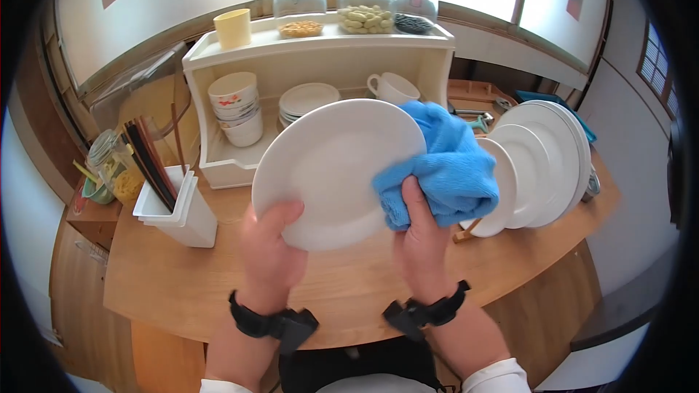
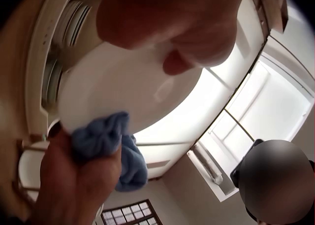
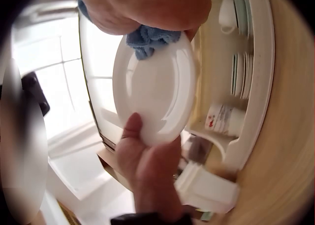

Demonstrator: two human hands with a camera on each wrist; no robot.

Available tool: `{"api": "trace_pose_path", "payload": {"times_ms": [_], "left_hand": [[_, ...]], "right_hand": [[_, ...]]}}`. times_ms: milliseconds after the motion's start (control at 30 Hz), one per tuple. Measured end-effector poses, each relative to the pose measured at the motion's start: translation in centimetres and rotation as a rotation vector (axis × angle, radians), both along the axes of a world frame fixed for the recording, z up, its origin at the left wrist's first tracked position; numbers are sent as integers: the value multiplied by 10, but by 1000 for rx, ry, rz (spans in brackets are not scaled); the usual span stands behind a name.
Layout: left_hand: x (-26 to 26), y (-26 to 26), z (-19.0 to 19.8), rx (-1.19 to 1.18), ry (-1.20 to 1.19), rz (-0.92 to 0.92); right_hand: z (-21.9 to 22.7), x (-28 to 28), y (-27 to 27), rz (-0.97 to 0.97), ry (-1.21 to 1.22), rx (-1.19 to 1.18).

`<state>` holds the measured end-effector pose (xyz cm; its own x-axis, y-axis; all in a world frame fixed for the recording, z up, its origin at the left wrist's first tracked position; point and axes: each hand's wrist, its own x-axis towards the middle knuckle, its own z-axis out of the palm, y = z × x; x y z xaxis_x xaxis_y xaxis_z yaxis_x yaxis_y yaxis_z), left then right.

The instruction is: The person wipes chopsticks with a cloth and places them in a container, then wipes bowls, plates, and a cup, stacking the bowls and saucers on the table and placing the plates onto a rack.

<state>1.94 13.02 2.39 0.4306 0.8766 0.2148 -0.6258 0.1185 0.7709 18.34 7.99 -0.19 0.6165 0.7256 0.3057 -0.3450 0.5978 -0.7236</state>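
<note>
A white plate [image 1: 335, 167] is held up above the wooden table, tilted, its face toward the head view. My left hand [image 1: 275, 247] grips its lower left rim, thumb on the face. At its right edge my right hand [image 1: 422, 240] pinches the rim through a bunched blue cloth [image 1: 455, 167], thumb over the cloth. In the left wrist view the cloth [image 2: 101, 136] wraps the edge of the plate [image 2: 118, 82]. The right wrist view shows my left thumb on the face of the plate [image 3: 152, 87].
Behind stands a cream shelf [image 1: 320, 47] with bowls [image 1: 234, 94], small plates [image 1: 309, 97], a cup [image 1: 397, 89] and glass jars [image 1: 364, 18] on top. White plates [image 1: 542, 153] stand upright in a rack at the right. A white holder [image 1: 182, 215] with chopsticks stands at the left.
</note>
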Motion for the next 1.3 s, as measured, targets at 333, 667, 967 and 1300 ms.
{"api": "trace_pose_path", "payload": {"times_ms": [333, 667, 967, 1300], "left_hand": [[40, -61, -25, -171, -437, 222], [17, -51, -19, -95, -231, 86], [43, -86, -24, -151, -354, 279], [-10, -66, -42, 125, -129, 40]], "right_hand": [[4, -7, -41, 247, 319, -48], [-14, 67, -56, 665, -236, -171], [-21, -1, -58, 230, 156, -70], [-4, 61, -72, 187, -607, -17]]}}
